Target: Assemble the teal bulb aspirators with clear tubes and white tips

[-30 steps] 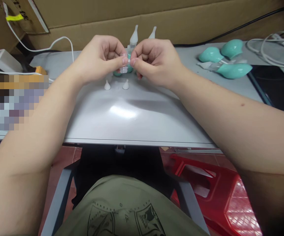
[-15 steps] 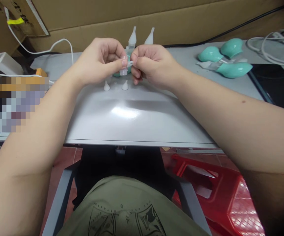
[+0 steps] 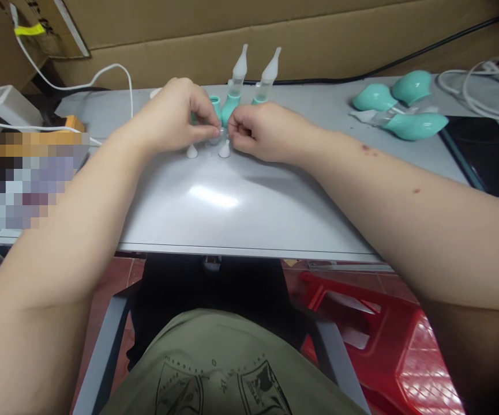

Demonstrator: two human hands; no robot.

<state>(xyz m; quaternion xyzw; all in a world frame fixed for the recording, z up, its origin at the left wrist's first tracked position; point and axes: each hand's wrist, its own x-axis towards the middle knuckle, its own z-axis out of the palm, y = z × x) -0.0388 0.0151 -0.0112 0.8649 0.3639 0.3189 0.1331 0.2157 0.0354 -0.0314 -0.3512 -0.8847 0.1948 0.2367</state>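
Assembly of small parts is looking like the step in hand, if I'm judging it right. Left hand (image 3: pixel 177 115) seems to be pinching a clear plastic piece (image 3: pixel 222 136), while the right hand (image 3: pixel 266 129) is curling in just beside it, fingertips bunched; can't tell if it's gripping anything. Next move is probably calling for a steady left pinch and careful lining up. The piece is sitting between the hands, low over the counter (image 3: pixel 249 225) (maybe touching, can't tell), near a white cone tip (image 3: pixel 224 151). Looks-wise, it's see-through and tiny, mostly hiding by the left hand, so I'm not making out its shape.
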